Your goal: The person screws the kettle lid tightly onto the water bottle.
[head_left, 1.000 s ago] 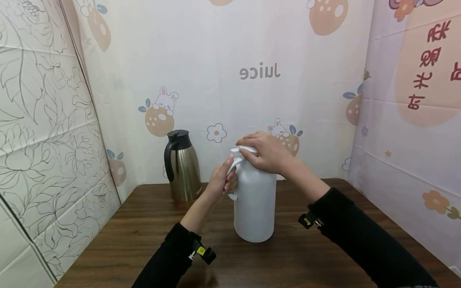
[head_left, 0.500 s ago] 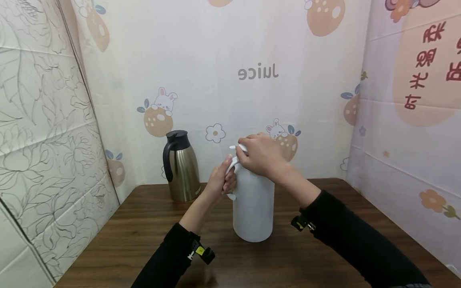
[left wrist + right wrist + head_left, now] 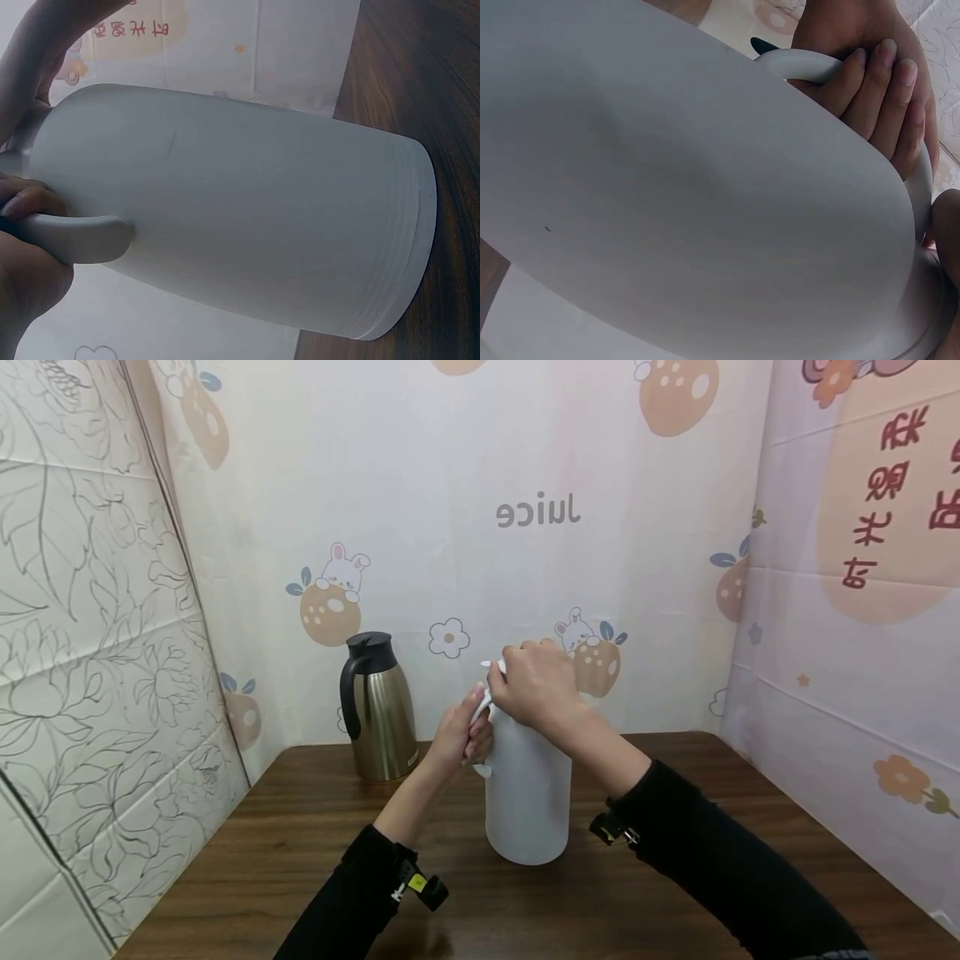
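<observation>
A white thermos jug (image 3: 528, 802) stands upright on the wooden table. My left hand (image 3: 457, 731) grips its handle (image 3: 86, 238), with the fingers wrapped through the loop and the thumb lying up along the top. Over the jug's mouth, my right hand (image 3: 538, 685) holds the lid, its fingers curled across it and the back of the hand toward me. Only the lid's lever tip (image 3: 491, 664) shows past the right thumb. In the right wrist view, the left fingers (image 3: 881, 97) are curled round the handle, and the right hand covers much of the neck area (image 3: 922, 296).
A gold-coloured steel thermos jug (image 3: 386, 718) with a black lid and handle stands behind, to the left. The brown wooden table (image 3: 300, 843) reaches a patterned cloth wall (image 3: 420, 560) at the back. More patterned cloth hangs at both sides.
My right hand has turned on the lid: its wrist and forearm swing leftward and toward me, and less of the lid shows. My left hand stays on the handle, and the jug stays put.
</observation>
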{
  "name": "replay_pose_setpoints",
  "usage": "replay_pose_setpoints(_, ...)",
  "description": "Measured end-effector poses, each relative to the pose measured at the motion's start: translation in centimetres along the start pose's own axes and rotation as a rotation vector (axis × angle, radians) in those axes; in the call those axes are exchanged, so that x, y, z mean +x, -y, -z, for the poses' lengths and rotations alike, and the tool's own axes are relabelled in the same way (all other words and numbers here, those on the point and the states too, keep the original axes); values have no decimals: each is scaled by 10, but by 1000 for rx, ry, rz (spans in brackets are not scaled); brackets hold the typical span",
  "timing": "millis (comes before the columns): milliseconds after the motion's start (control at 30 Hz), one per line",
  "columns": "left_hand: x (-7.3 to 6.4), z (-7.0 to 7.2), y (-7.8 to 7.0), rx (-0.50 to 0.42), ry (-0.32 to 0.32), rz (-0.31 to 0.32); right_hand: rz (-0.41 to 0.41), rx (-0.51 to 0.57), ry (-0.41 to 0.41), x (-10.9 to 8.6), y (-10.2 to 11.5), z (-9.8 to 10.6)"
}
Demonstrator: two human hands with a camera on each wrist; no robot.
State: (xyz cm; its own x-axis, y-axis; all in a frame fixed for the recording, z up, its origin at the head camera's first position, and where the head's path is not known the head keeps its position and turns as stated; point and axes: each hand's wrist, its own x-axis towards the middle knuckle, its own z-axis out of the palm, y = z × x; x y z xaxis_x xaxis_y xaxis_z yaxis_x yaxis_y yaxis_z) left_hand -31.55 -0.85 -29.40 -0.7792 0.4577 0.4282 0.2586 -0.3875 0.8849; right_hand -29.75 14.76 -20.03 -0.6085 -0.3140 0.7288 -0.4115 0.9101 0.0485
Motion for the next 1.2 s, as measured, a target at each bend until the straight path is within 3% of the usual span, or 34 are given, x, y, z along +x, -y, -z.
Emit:
replay_pose_setpoints(167, -1, 0, -1, -6, -5, 8, -1, 12, -10, 0, 1, 0)
replay_pose_setpoints(300, -1, 0, -1, 0, -2, 5, -18, 14, 37, 1, 1, 2)
replay_pose_setpoints(533, -1, 2, 2, 7, 8, -10, -107, 65, 331, 4, 0, 18)
replay_pose_setpoints(633, 0, 2, 2, 16, 10, -13, -103, 123, 398, 4, -4, 26)
replay_pose_setpoints(767, 1, 1, 2, 18, 12, -14, -43, 213, 381, 5, -12, 30)
replay_pose_setpoints(933, 1, 1, 1, 23, 15, -20, 80, 318, 289, 8, -25, 28)
replay_pose_setpoints(1067, 0, 1, 1, 22, 13, -18, 218, 335, 206, 10, -37, 23)
replay_pose_setpoints(1200, 0, 2, 1, 19, 8, -13, 318, 359, 185, 10, -49, 13)
